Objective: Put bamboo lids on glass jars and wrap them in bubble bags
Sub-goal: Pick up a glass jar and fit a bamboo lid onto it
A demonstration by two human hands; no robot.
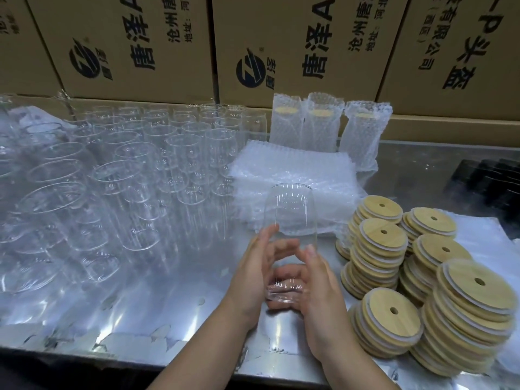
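A clear glass jar point(291, 209) without a lid stands in front of me on the metal table point(146, 313). My left hand point(254, 273) curls round its left side and my right hand point(318, 299) cups its lower right side, so both hold it. Stacks of round bamboo lids point(384, 263) with a small hole sit to the right. A flat pile of bubble bags point(284, 170) lies just behind the jar. At the back stand three jars wrapped in bubble bags point(320, 122), with lids showing through.
Many empty glass jars point(126, 175) crowd the left half of the table. Cardboard boxes point(253, 46) form a wall at the back. A dark tray point(489, 187) lies at the far right, and white plastic sheet point(489, 243) under the lids.
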